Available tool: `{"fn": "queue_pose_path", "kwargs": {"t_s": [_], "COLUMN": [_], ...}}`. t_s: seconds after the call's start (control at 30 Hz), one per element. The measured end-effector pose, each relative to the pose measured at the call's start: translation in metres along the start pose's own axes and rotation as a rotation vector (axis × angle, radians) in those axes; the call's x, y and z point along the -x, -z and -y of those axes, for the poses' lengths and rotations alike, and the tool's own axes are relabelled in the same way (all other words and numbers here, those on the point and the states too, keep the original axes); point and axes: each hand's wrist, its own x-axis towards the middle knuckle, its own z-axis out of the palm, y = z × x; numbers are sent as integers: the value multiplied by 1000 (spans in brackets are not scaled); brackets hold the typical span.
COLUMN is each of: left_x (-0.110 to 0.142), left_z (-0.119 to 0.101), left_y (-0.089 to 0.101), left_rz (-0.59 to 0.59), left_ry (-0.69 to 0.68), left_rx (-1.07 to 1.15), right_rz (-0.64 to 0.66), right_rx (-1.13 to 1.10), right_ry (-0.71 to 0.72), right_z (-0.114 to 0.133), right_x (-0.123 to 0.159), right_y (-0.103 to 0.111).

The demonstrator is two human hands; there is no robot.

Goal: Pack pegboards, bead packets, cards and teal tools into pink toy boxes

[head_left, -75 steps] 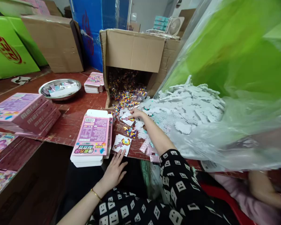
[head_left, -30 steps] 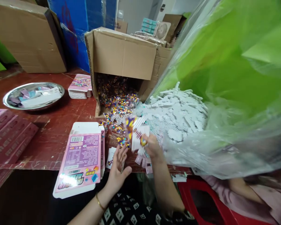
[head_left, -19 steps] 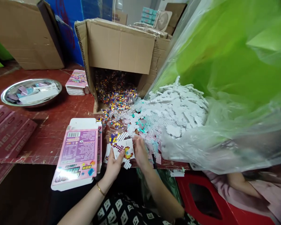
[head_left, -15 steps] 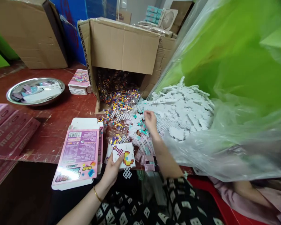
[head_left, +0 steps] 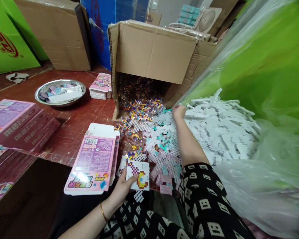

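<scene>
My left hand [head_left: 124,186] grips a white pattern card [head_left: 145,167] printed with a purple and yellow pixel picture. A small white lattice piece [head_left: 139,196] sticks out below the card. My right hand [head_left: 178,112] is at the back of the lattice pile, its fingers closed; whatever they hold is hidden. A teal piece [head_left: 167,110] lies against or beside its fingertips. Under and in front of that arm spread white grid sheets [head_left: 164,139], with teal bits among them. Small pink packets [head_left: 166,189] lie near the table edge.
Beside my left hand lies an open pink box [head_left: 94,159]. A cardboard carton [head_left: 154,49] spills bags of coloured beads [head_left: 142,106]. White strips [head_left: 221,126] heap up on green plastic-covered material at right. A steel bowl [head_left: 60,103] and stacked pink boxes [head_left: 22,124] are at left.
My right hand has moved farther back and to the right over the lattice pile. My left hand keeps hold of the card. The view has shifted left.
</scene>
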Motion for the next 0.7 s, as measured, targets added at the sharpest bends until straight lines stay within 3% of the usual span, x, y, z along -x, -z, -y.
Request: {"fn": "queue_pose_path", "kwargs": {"t_s": [0.1,0.2,0.3,0.4,0.47,0.57,0.7], "left_x": [3,9,17,25,31,35,41], "left_z": [-2,-7,-16,-23,-26,-31,-53], "left_y": [-6,-11,-15,-20,-23,-25,-15], "left_rz": [-33,-22,-22,-47,-49,-23,-21], "left_ry": [-32,-81,-148,-270,-350,-399,-471], "left_rx": [6,-6,-14,-15,-16,-15,-219], "right_rz": [-178,-411,-352,-232,-187,-161,-114], "right_rx": [-69,-420,-737,-805,-823,-769,-688], "right_ry": [47,188,180,185,222,384,518], "right_z": [-2,-2,3,15,24,32,39], "right_x": [25,101,221,334,384,415,393], "right_y": [41,76,88,75,62,58,83]}}
